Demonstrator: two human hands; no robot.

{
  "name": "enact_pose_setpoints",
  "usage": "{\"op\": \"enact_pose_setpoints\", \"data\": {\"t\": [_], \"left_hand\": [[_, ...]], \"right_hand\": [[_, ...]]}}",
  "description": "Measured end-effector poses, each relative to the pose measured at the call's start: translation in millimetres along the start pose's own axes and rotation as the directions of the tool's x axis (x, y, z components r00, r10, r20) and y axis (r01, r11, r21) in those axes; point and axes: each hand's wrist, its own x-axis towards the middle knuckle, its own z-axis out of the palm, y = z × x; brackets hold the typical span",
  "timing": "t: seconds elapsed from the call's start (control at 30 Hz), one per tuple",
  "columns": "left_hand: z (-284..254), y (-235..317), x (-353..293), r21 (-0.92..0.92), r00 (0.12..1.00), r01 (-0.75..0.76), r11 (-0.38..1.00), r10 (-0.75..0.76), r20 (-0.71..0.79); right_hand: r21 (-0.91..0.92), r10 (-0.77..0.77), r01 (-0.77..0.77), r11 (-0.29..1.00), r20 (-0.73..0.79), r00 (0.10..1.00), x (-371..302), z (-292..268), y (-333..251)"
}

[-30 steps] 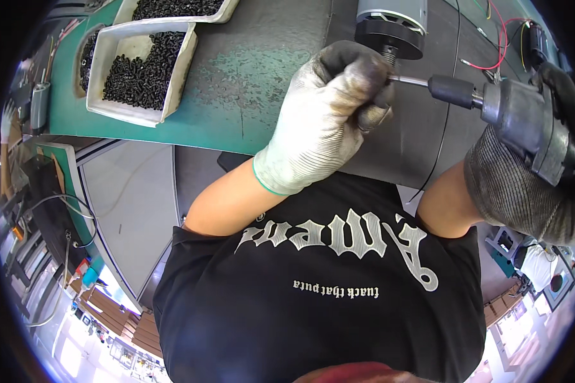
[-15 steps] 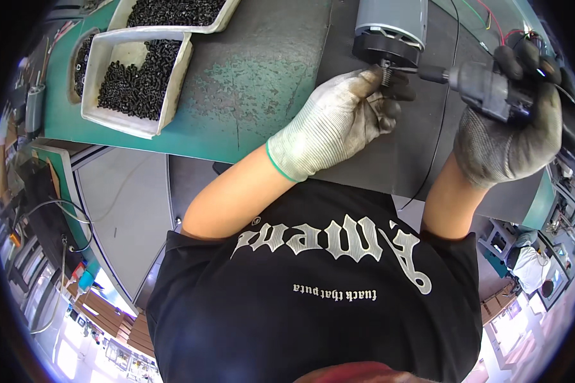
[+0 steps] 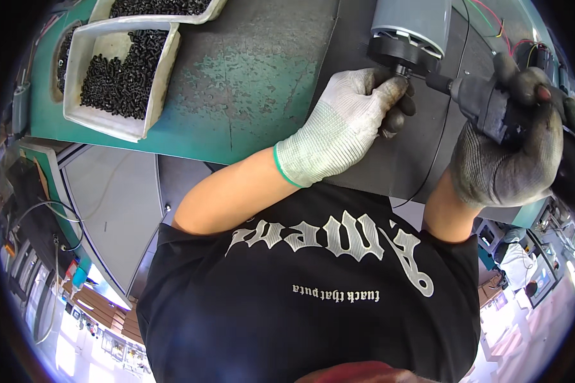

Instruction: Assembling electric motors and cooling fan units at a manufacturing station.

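Note:
A grey cylindrical motor (image 3: 409,25) with a black end ring lies at the top, its short shaft (image 3: 402,70) pointing toward me. My left hand (image 3: 348,115), in a pale glove with dark fingertips, pinches the end of that shaft. Its thumb and fingers cover most of the tip. My right hand (image 3: 508,153), in a greyed glove, is closed round a dark power screwdriver (image 3: 485,105). The driver lies nearly level, its nose pointing left at the side of the shaft. Whether its bit touches the shaft is hidden near my left fingertips.
Two white bins, the nearer bin (image 3: 156,96) and the farther bin (image 3: 201,16), hold small black screws on the worn green bench (image 3: 236,83). A thin black cable (image 3: 442,127) runs beside the motor. Coloured wires (image 3: 501,32) lie at upper right. Another person (image 3: 517,262) is off to the right.
The motor appears farther right and slightly higher in view. My left fingers now cover the ridged, spring-like piece at the shaft, which showed before. The screwdriver still points at the shaft.

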Motion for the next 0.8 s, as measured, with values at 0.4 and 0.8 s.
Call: {"op": "enact_pose_setpoints", "data": {"t": [0.4,0.8], "left_hand": [[5,26,-15,0.297,0.993,0.044,0.954,-0.009,-0.118],[-4,35,-27,0.914,0.872,-0.182,0.364,0.489,-0.021]], "right_hand": [[-0.217,-0.393,0.373,0.902,-0.058,0.918,17,-26,-24],[-0.957,-0.787,0.027,-0.288,0.253,0.563,-6,-156,-38]]}}
